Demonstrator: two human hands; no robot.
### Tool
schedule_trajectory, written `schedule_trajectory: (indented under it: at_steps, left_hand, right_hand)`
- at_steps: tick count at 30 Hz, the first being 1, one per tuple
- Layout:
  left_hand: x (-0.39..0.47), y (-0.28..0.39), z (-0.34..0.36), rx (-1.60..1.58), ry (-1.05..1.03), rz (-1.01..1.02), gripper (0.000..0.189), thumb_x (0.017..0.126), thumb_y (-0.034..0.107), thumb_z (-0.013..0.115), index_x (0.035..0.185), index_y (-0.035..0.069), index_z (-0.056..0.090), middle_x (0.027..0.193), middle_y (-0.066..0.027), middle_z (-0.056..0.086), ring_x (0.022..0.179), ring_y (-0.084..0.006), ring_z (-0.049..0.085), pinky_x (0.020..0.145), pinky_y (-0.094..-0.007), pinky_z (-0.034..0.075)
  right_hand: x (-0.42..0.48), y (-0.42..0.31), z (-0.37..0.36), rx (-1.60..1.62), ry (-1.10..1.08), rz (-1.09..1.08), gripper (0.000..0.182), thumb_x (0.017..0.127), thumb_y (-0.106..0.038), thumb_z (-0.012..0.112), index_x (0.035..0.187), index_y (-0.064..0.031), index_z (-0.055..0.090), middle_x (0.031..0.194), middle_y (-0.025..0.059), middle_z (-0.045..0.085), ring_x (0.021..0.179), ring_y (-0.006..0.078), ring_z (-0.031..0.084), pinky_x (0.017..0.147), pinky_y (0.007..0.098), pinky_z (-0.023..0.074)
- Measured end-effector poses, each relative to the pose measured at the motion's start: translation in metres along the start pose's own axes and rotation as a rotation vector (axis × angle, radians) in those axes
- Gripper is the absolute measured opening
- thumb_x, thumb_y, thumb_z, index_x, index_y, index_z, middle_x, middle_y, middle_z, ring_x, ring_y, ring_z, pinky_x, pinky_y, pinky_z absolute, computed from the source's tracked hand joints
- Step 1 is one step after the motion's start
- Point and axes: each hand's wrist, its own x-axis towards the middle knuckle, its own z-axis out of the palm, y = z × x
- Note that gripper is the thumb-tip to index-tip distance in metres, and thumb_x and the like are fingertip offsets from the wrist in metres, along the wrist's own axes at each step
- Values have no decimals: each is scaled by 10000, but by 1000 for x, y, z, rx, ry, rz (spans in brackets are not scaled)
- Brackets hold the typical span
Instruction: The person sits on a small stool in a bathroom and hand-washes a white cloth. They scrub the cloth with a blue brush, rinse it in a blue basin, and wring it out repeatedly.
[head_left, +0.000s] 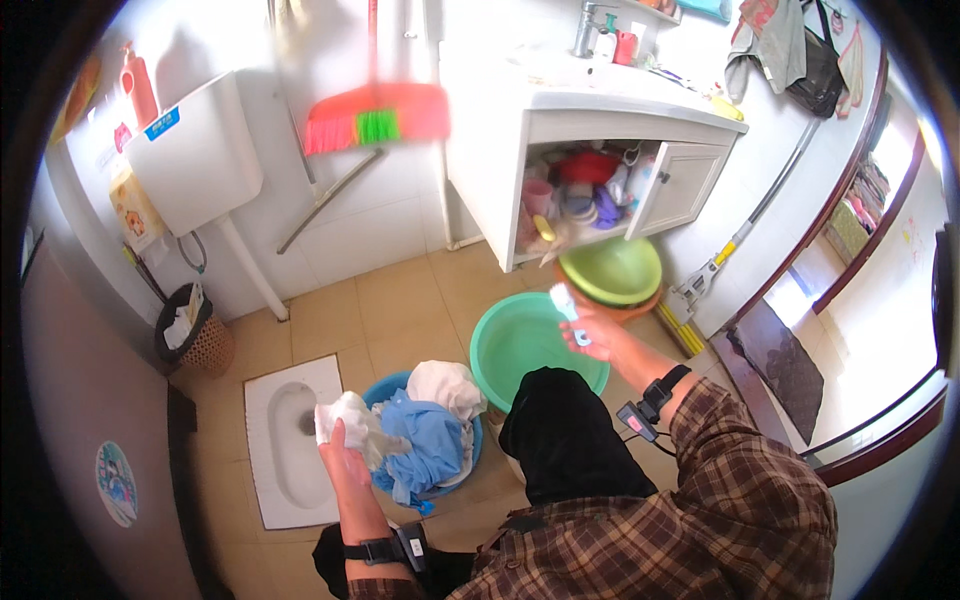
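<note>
My left hand (343, 454) grips a bunched white cloth (352, 420), raised between the squat toilet (289, 442) and a blue basin (384, 387). That basin is heaped with laundry: a light-blue garment (424, 442) and a white garment (448, 388) lie on top. In my right hand (596, 335) is a scrub brush (570, 311) with a pale-blue handle, its white bristle head pointing up and to the left. The brush is over the right side of a green basin (517, 337). Part of this basin is hidden by my knee.
A light-green basin (615, 270) rests in an orange one by the vanity cabinet (480, 165), whose door (684, 184) stands open. A wastebasket (206, 341) is near the left wall. A broom (379, 116) hangs on the wall; a mop (739, 232) leans at right.
</note>
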Motion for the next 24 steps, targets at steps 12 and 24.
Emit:
schedule_trajectory:
  at_steps: [12,24]
  left_hand:
    - [1,-7,-21,117,55,-90,540,843,70,431,1350,24,253,1156,-161,508,987,-245,548,806,-348,453]
    - [16,-34,-18,163,3,-201,651,797,120,518,1359,7,209,1198,-196,466,1074,-293,501,884,-395,411]
  right_hand:
    - [94,-64,11,36,224,-202,209,832,-97,483,1039,-118,503,759,22,531,590,124,524,485,265,449]
    - [258,-116,24,-138,435,-519,462,769,-39,432,1229,-74,421,1110,134,528,935,207,538,706,308,465]
